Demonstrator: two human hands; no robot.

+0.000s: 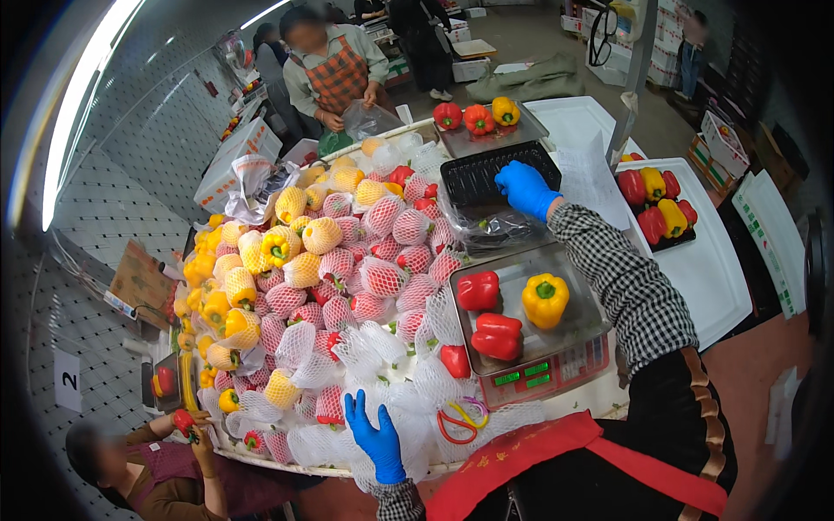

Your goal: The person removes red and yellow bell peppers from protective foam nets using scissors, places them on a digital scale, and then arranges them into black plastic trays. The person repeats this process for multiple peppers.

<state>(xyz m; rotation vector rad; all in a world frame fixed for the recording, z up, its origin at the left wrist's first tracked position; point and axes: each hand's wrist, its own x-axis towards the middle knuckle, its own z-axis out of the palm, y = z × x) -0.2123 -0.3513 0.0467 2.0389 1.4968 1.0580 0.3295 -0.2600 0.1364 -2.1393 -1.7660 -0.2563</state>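
Observation:
My left hand [376, 437], in a blue glove, is held with fingers apart over loose white foam net sleeves [384, 397] near the table's front edge. It holds nothing. My right hand [526, 190], also gloved, reaches over a black plastic tray [482, 174] at the top of a plastic-wrapped stack. Its fingertips are turned down at the tray, and whether they grip it is hidden. Below that arm, two red bell peppers [497, 336] and a yellow bell pepper [545, 300] lie on the steel pan of a digital scale [554, 371]. Red-handled scissors [457, 426] lie beside the scale.
A heap of net-wrapped peppers [339, 260] covers the table leftward. Another scale [495, 138] with three peppers stands beyond the trays. At right, a filled tray [674, 242] rests on a white foam lid [710, 293], near a metal post [635, 84]. Co-workers [342, 65] stand across and at left.

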